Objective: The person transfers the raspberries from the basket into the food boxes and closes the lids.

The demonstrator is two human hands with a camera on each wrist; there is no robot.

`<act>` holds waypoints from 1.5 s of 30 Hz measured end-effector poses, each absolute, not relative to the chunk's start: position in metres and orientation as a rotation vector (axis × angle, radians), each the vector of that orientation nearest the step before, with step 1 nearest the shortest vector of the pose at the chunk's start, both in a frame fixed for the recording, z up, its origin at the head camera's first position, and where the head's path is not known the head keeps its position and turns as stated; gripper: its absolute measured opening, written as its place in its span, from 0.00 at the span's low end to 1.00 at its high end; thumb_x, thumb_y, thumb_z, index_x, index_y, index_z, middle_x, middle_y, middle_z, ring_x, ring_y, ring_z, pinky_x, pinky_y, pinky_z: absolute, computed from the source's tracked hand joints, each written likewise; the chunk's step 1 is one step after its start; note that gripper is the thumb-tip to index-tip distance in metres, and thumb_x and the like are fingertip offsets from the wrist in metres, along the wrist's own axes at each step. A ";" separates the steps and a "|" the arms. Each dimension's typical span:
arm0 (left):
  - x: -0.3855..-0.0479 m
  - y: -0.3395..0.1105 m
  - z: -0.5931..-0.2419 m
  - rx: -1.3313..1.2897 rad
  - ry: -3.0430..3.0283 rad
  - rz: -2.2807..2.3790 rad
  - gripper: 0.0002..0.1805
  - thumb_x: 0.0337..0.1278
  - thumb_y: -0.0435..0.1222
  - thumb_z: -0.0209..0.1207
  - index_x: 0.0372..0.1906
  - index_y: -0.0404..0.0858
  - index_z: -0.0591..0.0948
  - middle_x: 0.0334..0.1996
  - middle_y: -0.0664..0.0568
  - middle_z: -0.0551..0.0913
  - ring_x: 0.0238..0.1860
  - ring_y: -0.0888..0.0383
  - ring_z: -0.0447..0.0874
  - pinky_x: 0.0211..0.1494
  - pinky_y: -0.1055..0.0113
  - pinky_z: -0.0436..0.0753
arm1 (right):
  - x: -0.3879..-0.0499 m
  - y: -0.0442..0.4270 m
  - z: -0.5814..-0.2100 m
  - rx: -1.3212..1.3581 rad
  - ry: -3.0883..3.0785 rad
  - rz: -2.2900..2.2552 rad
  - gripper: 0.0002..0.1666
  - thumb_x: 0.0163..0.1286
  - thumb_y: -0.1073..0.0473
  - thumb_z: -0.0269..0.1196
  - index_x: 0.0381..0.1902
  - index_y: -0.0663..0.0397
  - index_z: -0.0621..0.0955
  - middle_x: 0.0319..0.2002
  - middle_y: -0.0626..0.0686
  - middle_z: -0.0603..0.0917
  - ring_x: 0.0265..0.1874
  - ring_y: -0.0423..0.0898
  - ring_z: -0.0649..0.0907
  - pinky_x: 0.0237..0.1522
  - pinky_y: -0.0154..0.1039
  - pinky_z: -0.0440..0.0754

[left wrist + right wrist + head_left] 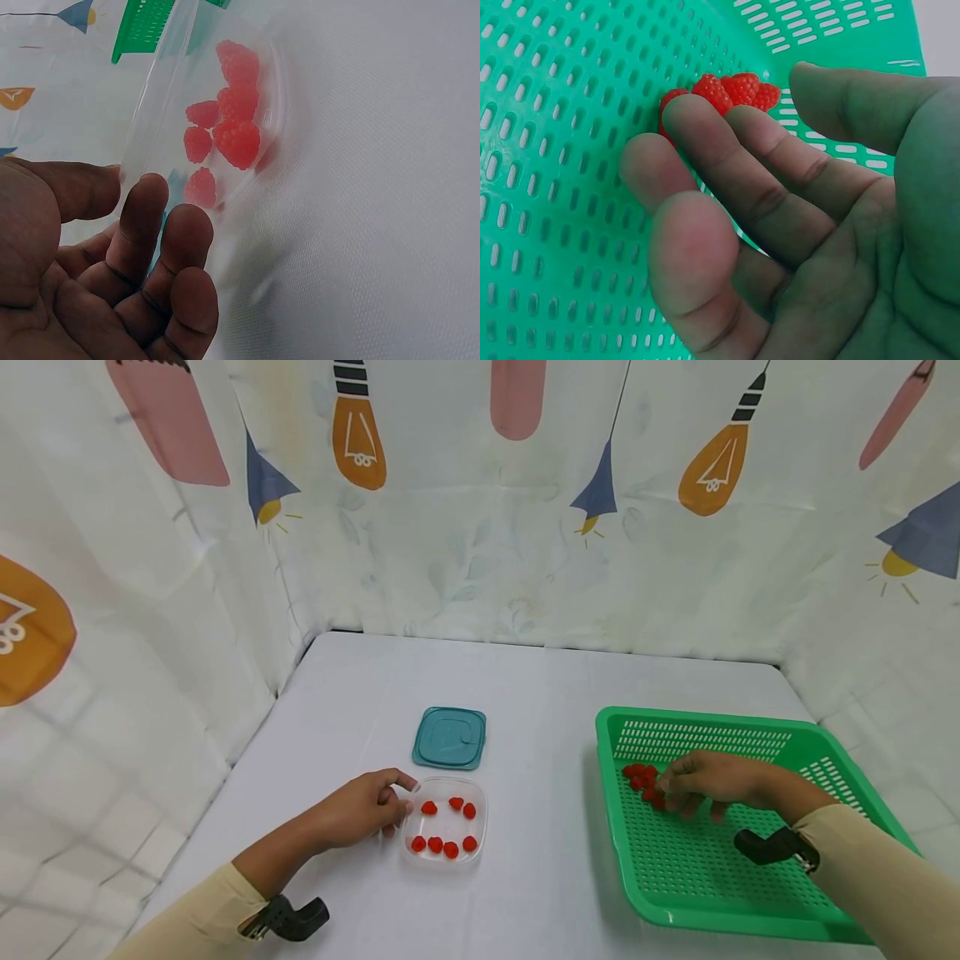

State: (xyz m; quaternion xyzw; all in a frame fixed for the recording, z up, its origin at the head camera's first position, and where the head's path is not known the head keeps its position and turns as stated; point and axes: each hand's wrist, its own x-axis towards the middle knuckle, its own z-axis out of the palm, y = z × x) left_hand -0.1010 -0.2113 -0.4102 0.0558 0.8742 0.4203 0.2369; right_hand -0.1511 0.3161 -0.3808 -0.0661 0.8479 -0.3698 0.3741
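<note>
The left hand (369, 811) is pinching the clear container (447, 825) by its rim while the right hand (712, 779), fingers parted around nothing visible, is hovering beside raspberries (649, 782) lying in the green basket (697, 864), probably light, soft and crushable, best held by their sides.

Where I stood, lt was soft & fairly bright, even across the tabletop (540, 793), w/ a faint shadow left of the basket (750, 927). Left-wrist cam looked dimmer: left hand (112, 277) dark, thin glare on the container (157, 94), raspberries (237, 142) hazy thru plastic. Right-wrist pic put a green cast on the right hand (817, 247). Head view stretched curtain prints (930, 531) nr edges.
</note>
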 end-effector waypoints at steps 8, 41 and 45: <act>-0.100 -0.211 -0.409 0.176 2.398 1.162 0.19 0.68 0.37 0.63 0.60 0.39 0.77 0.26 0.48 0.81 0.29 0.51 0.79 0.31 0.62 0.76 | -0.149 0.317 -0.381 -0.166 2.172 -0.921 0.19 0.79 0.53 0.58 0.55 0.62 0.82 0.41 0.58 0.86 0.41 0.55 0.85 0.28 0.48 0.80; -0.101 -0.213 -0.409 0.197 2.382 1.164 0.20 0.69 0.38 0.63 0.60 0.37 0.77 0.27 0.48 0.81 0.29 0.52 0.80 0.31 0.62 0.76 | -0.152 0.307 -0.386 -0.252 2.259 -0.869 0.10 0.72 0.62 0.63 0.49 0.57 0.83 0.33 0.55 0.86 0.33 0.54 0.85 0.17 0.38 0.69; -0.102 -0.213 -0.410 0.192 2.387 1.158 0.19 0.69 0.38 0.63 0.60 0.38 0.77 0.27 0.49 0.81 0.29 0.52 0.80 0.32 0.62 0.77 | -0.154 0.307 -0.380 -0.271 2.281 -0.893 0.11 0.72 0.62 0.63 0.51 0.58 0.83 0.33 0.55 0.87 0.32 0.53 0.85 0.18 0.40 0.71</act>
